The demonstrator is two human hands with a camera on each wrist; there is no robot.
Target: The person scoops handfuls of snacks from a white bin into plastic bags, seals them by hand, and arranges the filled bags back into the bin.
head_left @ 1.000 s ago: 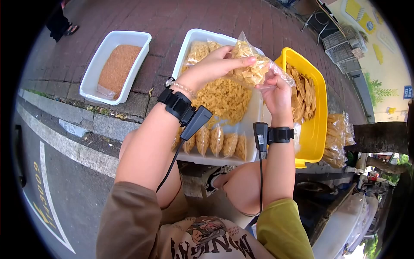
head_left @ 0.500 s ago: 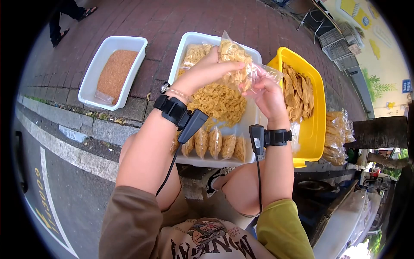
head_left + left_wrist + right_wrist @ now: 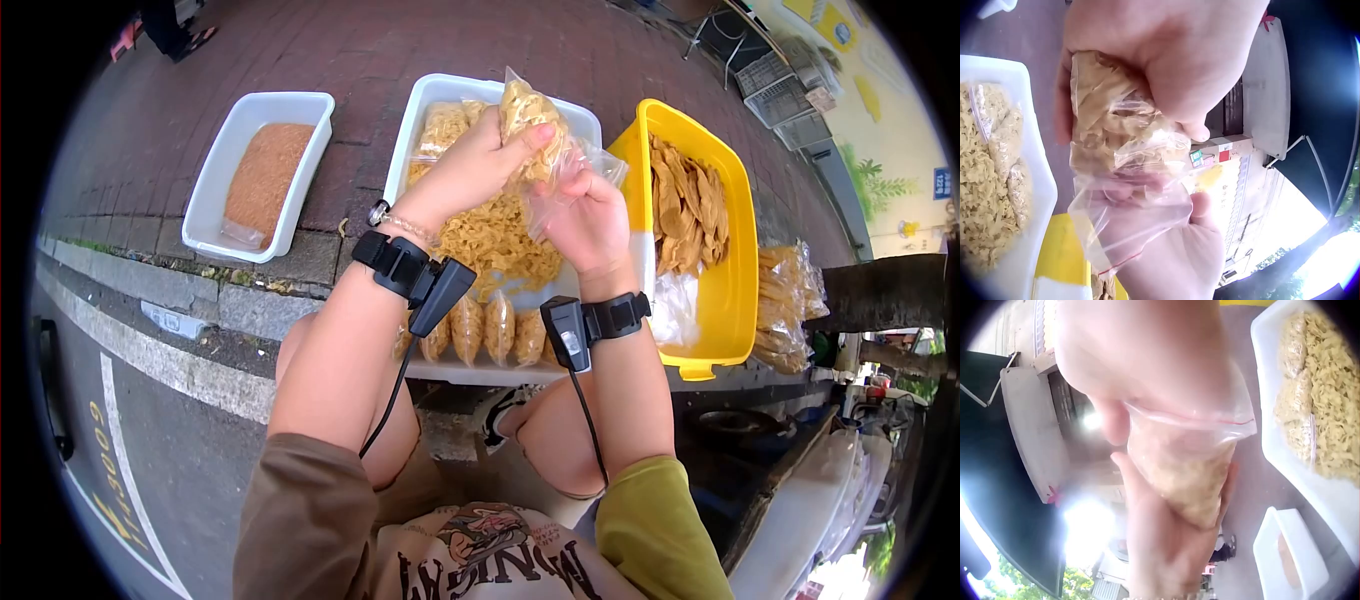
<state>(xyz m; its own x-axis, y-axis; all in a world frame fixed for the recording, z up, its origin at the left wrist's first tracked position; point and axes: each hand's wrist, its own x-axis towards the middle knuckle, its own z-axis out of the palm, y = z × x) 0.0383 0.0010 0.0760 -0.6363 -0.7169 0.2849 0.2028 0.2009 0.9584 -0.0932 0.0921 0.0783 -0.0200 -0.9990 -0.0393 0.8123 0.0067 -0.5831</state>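
Note:
My left hand (image 3: 484, 158) grips the filled part of a clear zip bag (image 3: 530, 125) of pale yellow flat pieces, held above the white tub (image 3: 397, 180). Beside it my right hand (image 3: 590, 228) pinches the bag's loose upper part. In the left wrist view the left hand (image 3: 1166, 56) wraps round the bag (image 3: 1116, 125), and the right hand (image 3: 1169, 256) lies behind the clear film with its red zip line. Loose yellow pieces (image 3: 500, 240) lie in the tub under the hands. The right wrist view is blurred; there the bag (image 3: 1179, 462) sits between both hands.
Filled bags (image 3: 467, 328) stand in a row along the tub's near edge. To the right is a yellow tub (image 3: 735, 310) of brown strips, with more bags (image 3: 785, 300) beside it. A white tub (image 3: 322, 120) of reddish-brown grains stands left. A person's legs (image 3: 165, 28) show far left.
Both hands have moved left with the bag. The right hand has turned, showing more of its palm. At the far left the person's legs have shifted.

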